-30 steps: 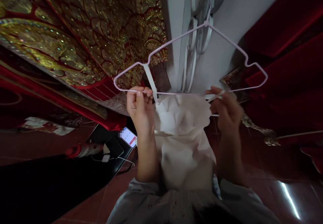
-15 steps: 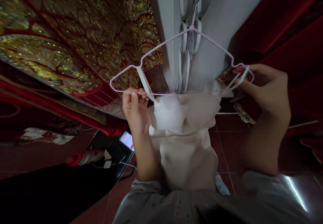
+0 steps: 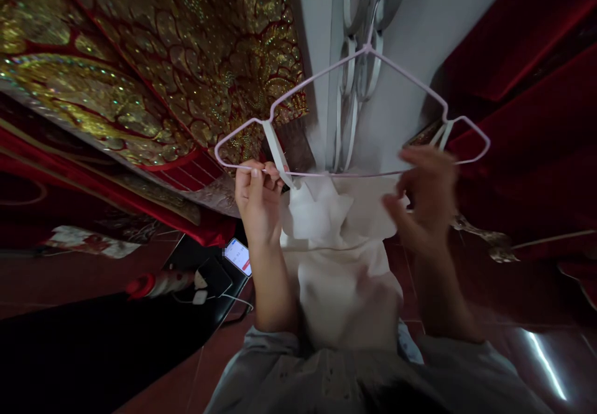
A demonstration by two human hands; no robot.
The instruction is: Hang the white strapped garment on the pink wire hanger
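Note:
A pale pink clothes hanger [image 3: 321, 81] hangs in front of me. From it a white garment [image 3: 349, 296] with thin straps hangs down. Its left strap [image 3: 277, 153] sits in the hanger's left notch; the right strap [image 3: 445, 135] lies in the right notch, partly covered by my hand. My left hand [image 3: 259, 199] is closed around the hanger's lower bar, close to the left strap. Blurred by motion, my right hand [image 3: 426, 202] is in front of the bar's right part, near the garment's top edge, thumb and fingers apart with nothing seen between them.
Gold sequinned red cloth [image 3: 224, 47] hangs at the left, dark red cloth [image 3: 527, 91] at the right. White metal scrollwork [image 3: 347, 91] stands behind the hanger. A lit phone [image 3: 239, 257], a black pouch [image 3: 214, 277] and a red-capped bottle [image 3: 153, 283] lie on a black surface at lower left.
My right hand has let go of the right strap and moved left and slightly down. That strap has slid from the hanger's end into its notch. My left hand keeps its grip.

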